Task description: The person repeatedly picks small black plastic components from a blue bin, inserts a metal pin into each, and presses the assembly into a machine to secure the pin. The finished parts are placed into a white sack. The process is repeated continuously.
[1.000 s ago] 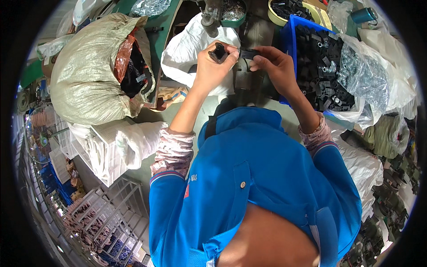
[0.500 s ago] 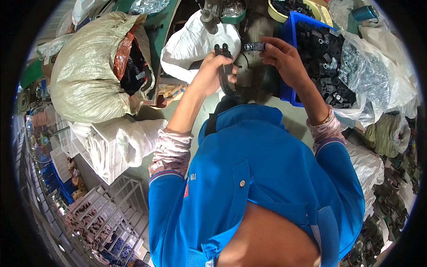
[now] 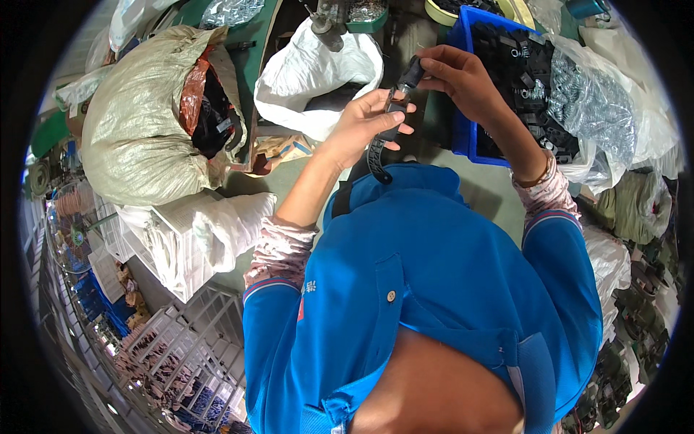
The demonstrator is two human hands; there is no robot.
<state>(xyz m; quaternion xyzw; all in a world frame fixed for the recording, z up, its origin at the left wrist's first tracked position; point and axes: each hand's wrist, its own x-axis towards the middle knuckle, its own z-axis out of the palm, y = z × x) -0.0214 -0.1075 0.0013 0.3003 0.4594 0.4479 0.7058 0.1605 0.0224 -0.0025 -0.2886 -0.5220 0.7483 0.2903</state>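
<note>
My left hand (image 3: 356, 129) is closed around a black curved plastic part (image 3: 376, 158), whose ribbed lower end hangs down towards my blue jacket. Between the fingertips of my right hand (image 3: 463, 81) is a small black plastic piece (image 3: 412, 72), tilted and held at the upper end of the curved part. The two pieces meet or overlap there; whether they are joined I cannot tell. No spring can be made out on the small piece at this angle.
To the right, a blue crate (image 3: 460, 119) holds black plastic pieces and a clear bag of metal springs (image 3: 596, 108). Ahead lies an open white sack (image 3: 278, 87) below a metal machine part (image 3: 329, 30). A bulging woven sack (image 3: 134, 126) sits at the left, above white baskets (image 3: 170, 253).
My right hand has brought the small black piece leftward to the curved part. The left hand has turned the curved part, moving slightly lower and rightward. The spring seen on the small piece no longer shows.
</note>
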